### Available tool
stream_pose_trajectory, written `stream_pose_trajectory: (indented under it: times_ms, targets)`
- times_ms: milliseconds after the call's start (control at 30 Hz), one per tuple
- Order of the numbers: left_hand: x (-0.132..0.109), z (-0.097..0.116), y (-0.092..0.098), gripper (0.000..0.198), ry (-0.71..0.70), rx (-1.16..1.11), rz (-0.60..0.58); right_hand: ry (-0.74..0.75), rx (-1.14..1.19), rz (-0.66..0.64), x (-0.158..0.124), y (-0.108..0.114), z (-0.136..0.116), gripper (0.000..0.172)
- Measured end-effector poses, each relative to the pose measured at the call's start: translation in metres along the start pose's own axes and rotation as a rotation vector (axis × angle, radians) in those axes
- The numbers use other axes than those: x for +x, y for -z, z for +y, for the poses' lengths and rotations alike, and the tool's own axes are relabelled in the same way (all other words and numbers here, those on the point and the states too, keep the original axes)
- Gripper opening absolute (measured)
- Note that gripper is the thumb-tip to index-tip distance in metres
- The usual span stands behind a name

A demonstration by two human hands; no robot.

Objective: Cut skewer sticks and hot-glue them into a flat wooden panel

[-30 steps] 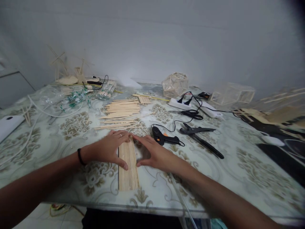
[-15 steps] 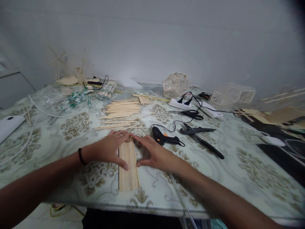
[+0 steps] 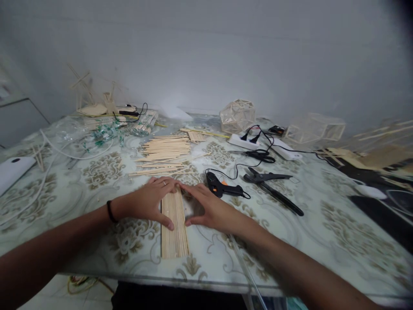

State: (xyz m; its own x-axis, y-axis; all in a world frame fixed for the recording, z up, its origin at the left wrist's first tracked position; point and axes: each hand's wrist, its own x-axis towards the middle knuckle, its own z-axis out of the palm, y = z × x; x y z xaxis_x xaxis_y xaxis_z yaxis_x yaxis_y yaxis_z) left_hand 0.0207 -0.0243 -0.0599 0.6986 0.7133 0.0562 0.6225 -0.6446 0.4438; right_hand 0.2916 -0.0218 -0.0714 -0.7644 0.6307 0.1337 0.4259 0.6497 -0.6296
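A narrow panel of thin wooden sticks point(image 3: 174, 243) laid side by side lies flat on the table near its front edge. My left hand point(image 3: 146, 201) rests over its far left part, fingers at the far end and thumb on the top face. From the other side, my right hand point(image 3: 210, 210) holds the panel, its fingertips at the far right corner and its thumb against the right edge. The fingertips of both hands meet at the far end, which they partly hide. A black glue gun point(image 3: 224, 185) lies just beyond my right hand.
Loose wooden sticks point(image 3: 166, 147) lie beyond the hands. To the right are black-handled cutters point(image 3: 274, 189), scissors point(image 3: 260, 154) and a white power strip point(image 3: 243, 141) with plugs. Stick frames point(image 3: 237, 115) stand at the back. A white cable point(image 3: 74, 156) curves across the left.
Both hands keep the same hold on the panel. The view has shifted very slightly; nothing else has visibly moved.
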Motion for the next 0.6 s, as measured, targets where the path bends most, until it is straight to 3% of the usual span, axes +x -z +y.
stream_pose_trajectory:
  times_ms: [467,533,600]
  targets:
    - [-0.0003,-0.0007,-0.0002,0.098,-0.001,-0.002,-0.006,-0.006,-0.01,0.001,-0.0001,0.0014,0.0016,0.102]
    - [-0.0003,-0.0001,0.0003,0.1,-0.006,-0.01,-0.012,-0.006,-0.013,0.007,-0.0001,0.0032,-0.0001,0.093]
    - [-0.0004,0.0009,0.0009,0.103,0.003,-0.008,-0.024,0.003,0.012,0.019,-0.0008,0.0076,-0.0033,0.074]
